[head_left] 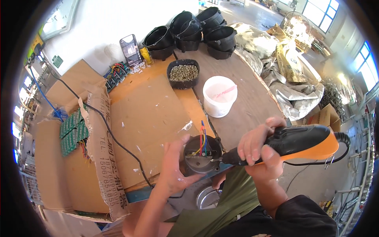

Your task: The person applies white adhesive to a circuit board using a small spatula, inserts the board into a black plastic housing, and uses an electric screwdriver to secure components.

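Observation:
A round black housing (197, 164) rests at the table's near edge, its open side facing me. Red, yellow, blue and green wires (203, 138) rise from the circuit board inside it. My left hand (171, 168) curves around its left side, thumb and fingers gripping the rim. In my right hand (258, 148) lies an orange-and-black electric screwdriver (302, 142), held nearly level. Its tip reaches into the right part of the housing, by the board; the exact spot it touches is too small to tell.
Beyond the housing stand a white bucket (211, 106) and a black tub of small metal screws (183, 83). Stacked black pots (185, 29) line the back. On the left, a cardboard box (79, 185) holds green circuit boards (73, 132); a black cable (114, 136) crosses it. A phone (131, 50) leans behind.

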Tool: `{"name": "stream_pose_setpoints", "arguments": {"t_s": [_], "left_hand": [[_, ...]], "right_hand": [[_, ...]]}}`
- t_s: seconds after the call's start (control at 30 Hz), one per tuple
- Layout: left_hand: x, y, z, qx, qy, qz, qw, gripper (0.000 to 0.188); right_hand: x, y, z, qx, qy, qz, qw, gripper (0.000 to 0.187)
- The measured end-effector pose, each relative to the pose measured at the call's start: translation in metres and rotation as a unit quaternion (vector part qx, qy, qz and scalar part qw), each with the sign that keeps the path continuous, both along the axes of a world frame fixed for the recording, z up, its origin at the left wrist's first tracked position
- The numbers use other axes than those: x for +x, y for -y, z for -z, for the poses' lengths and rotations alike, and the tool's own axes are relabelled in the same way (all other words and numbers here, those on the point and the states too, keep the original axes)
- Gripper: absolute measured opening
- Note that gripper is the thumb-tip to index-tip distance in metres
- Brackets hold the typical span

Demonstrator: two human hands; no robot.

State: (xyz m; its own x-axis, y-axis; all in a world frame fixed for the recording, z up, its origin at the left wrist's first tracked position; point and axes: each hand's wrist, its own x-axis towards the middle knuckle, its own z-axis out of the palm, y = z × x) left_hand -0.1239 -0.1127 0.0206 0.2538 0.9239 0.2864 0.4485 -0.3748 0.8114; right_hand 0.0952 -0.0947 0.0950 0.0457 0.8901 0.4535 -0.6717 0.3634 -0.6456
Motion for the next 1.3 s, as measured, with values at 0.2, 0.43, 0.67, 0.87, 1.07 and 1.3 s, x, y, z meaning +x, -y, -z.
{"name": "stream_pose_setpoints", "arguments": {"t_s": [0.2,0.43,0.67,0.87,1.07,1.3], "left_hand": [[0.011,0.007,-0.003,0.086,-0.046,-0.055,0.994,0.088],[0.009,0.01,-0.007,0.095,-0.076,-0.065,0.99,0.073],[0.01,0.012,-0.01,0.107,-0.111,-0.068,0.986,0.07],[0.012,0.012,-0.008,0.127,-0.144,-0.072,0.979,0.068],[0.012,0.01,-0.003,0.133,-0.154,-0.076,0.976,0.069],[0.017,0.01,-0.002,0.148,-0.155,-0.084,0.973,0.071]], "right_hand": [[0.005,0.005,0.021,0.017,0.147,-0.051,0.988,0.049],[-0.002,0.003,0.033,0.001,0.182,-0.036,0.983,0.048],[-0.008,-0.001,0.044,0.009,0.184,-0.033,0.982,0.046],[-0.014,-0.006,0.041,-0.019,0.235,0.0,0.972,0.039],[-0.017,-0.001,-0.001,-0.126,0.339,-0.012,0.932,0.032],[-0.014,-0.009,0.011,-0.003,0.344,0.007,0.939,0.036]]}}
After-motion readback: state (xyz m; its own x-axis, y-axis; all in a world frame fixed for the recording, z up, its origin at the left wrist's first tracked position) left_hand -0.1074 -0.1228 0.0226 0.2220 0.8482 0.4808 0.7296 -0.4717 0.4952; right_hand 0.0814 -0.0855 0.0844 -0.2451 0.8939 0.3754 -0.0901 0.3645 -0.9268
